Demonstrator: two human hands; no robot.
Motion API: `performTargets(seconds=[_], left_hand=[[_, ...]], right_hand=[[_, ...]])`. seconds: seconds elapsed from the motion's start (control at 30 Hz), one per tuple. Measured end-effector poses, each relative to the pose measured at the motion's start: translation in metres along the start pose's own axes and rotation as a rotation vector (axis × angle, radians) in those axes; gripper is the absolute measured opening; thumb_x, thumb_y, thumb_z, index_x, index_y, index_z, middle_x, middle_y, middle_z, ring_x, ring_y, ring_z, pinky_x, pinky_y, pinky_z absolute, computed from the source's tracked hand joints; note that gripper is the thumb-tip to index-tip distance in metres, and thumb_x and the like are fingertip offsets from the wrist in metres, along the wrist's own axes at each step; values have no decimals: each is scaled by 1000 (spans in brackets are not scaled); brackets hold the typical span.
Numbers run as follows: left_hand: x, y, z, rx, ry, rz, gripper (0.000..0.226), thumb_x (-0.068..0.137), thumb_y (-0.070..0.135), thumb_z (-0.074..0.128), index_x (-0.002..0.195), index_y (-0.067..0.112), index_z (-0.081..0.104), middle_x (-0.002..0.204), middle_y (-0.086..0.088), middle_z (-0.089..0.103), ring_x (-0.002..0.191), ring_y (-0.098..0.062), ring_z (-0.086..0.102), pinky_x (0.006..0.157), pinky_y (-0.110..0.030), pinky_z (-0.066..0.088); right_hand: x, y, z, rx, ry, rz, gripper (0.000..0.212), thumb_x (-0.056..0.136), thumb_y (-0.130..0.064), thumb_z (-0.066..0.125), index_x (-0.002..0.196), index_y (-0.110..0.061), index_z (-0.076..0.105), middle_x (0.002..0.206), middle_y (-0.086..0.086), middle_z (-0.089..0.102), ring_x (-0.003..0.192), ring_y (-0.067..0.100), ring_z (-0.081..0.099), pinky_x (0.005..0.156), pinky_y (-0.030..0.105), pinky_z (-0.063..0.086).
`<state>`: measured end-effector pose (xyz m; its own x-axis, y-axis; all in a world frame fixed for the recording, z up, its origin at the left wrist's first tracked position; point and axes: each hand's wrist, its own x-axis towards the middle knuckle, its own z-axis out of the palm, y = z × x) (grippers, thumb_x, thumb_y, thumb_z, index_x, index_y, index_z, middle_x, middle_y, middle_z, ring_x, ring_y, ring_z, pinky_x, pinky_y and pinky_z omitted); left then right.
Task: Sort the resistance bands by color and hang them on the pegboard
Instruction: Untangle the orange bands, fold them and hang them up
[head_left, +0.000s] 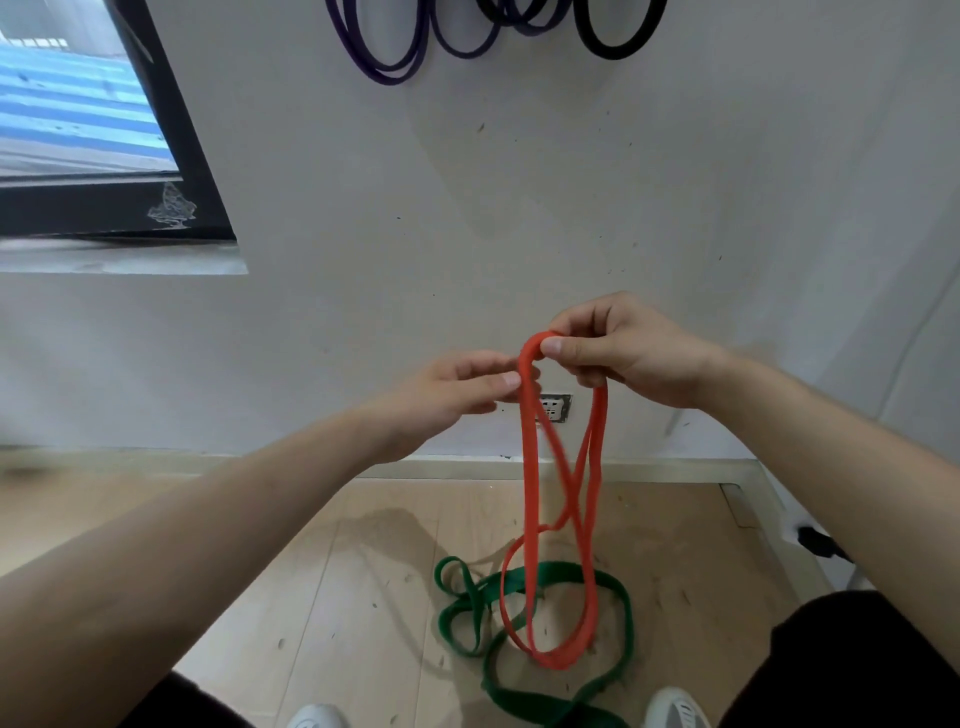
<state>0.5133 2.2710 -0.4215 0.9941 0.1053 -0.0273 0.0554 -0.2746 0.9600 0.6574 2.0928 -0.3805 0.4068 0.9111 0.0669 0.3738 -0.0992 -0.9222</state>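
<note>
Orange band hangs in front of me as a long thin flat loop, doubled over and twisted once partway down, so its strands cross before opening into a wider oval at the bottom. Its low end dangles over the green band, a broader strip lying in loose tangled loops on the wooden floor near my feet. My right hand holds the top fold, thumb and forefinger pinched tight on it and the other fingers curled under, with strands dropping from beneath them. My left hand sits just to the left and slightly lower, thumb and forefinger drawn together on the left strand and the rest loosely curled. Far up on the white wall, purple bands hang to the left of a black band.
</note>
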Motion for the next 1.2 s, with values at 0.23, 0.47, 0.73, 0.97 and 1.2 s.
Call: performTargets(seconds=[0.23,0.47,0.73,0.97,1.2], left_hand=[[1,1,-1,-207,17,63,32,101,26,55,121,2,63,102,-12,75,104,-25,72,96,-33,55],[0,1,-1,-100,-26,46,22,99,22,57,104,5,71,97,4,72,85,-12,66,90,-29,55],[1,-7,-8,24,107,61,24,100,16,58,120,8,70,79,14,67,78,-7,64,79,-20,54],[5,-12,-17,-67,249,31,20,101,11,56,113,3,69,78,-3,58,70,-17,63,75,-28,57],[7,0,-12,-112,320,99,18,100,11,57,107,5,72,76,-2,60,67,-11,62,76,-27,56]], right_hand=[[-1,0,-1,-84,-12,9,23,93,-15,68,94,8,69,63,5,51,58,15,44,54,27,37],[-3,-5,-4,-58,60,-28,20,94,-14,65,97,6,71,70,13,46,59,16,40,55,27,35],[-1,2,-22,-3,197,-21,21,97,-10,62,102,9,68,64,6,46,54,12,41,55,25,36],[0,22,-43,10,173,95,22,98,-16,62,96,5,68,62,4,47,56,16,42,57,28,36],[-6,48,-32,-109,-234,281,4,94,-9,68,90,-9,67,80,5,69,85,25,71,91,39,57]])
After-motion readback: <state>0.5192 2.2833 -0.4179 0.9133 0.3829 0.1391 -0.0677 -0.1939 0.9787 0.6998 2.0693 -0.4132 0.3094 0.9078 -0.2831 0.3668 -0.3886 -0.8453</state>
